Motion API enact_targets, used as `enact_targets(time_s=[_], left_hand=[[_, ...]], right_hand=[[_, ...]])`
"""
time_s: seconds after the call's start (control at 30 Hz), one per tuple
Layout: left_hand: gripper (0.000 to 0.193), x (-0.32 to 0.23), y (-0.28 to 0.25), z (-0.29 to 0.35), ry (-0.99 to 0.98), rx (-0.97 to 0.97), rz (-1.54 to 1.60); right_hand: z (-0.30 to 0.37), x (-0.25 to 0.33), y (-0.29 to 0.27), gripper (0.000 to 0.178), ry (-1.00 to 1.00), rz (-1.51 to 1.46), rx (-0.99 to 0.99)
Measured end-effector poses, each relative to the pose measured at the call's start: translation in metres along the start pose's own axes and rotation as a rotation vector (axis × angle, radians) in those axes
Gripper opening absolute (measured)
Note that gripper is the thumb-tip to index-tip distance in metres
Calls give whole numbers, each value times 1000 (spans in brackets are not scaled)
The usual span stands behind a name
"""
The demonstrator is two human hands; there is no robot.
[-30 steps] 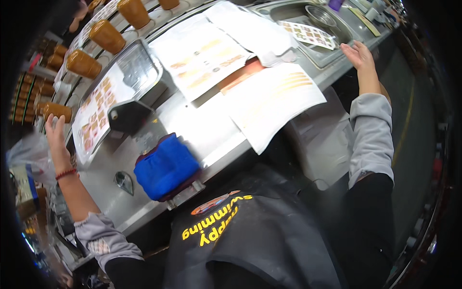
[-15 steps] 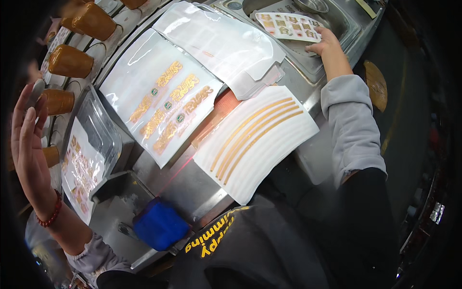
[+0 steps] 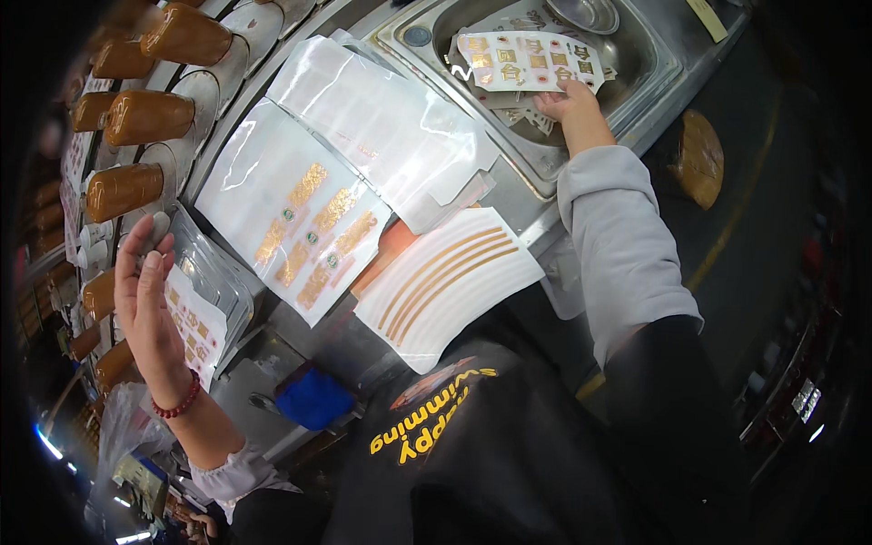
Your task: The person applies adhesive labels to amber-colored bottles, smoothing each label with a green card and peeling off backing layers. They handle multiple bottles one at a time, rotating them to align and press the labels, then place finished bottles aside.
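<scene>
My right hand [image 3: 579, 113] grips the lower edge of a decal sheet [image 3: 524, 80], white with rows of gold motifs. That sheet is above the steel sink [image 3: 536, 174], where other decal sheets [image 3: 518, 20] lie around a metal bowl [image 3: 586, 13]. At the left my raised left hand [image 3: 153, 313] has its fingers curled round a small, smooth grey piece [image 3: 158, 227] whose kind I cannot make out. Just beyond this hand stand brown glazed cups [image 3: 125, 193] on round discs.
Between my hands lie a sheet with gold dragon-like strips [image 3: 245, 182], a blank-looking glossy sheet [image 3: 381, 118] and one with curved gold bands [image 3: 490, 282]. A clear plastic tray [image 3: 238, 295], a decal sheet [image 3: 207, 320] and a blue cloth-like item [image 3: 315, 400] are near my left forearm.
The view has shifted, showing more brown cups on the left and more of the sink. My right hand still holds the decal sheet, now further over the sink. The left hand keeps the grey piece.
</scene>
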State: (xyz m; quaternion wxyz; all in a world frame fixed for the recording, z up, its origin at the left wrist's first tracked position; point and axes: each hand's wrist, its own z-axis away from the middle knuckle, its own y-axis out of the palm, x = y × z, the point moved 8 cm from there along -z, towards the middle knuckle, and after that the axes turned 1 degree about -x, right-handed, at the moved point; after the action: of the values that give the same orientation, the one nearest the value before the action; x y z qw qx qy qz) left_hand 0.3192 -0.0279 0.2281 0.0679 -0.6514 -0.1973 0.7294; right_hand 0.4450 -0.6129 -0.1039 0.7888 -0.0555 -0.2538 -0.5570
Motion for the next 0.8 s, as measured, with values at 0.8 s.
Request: enact_targets(time_s=[0.8], left_hand=[[41, 60, 76, 24, -277, 109, 105]], right_hand=[[33, 30, 36, 22, -221, 211, 185]])
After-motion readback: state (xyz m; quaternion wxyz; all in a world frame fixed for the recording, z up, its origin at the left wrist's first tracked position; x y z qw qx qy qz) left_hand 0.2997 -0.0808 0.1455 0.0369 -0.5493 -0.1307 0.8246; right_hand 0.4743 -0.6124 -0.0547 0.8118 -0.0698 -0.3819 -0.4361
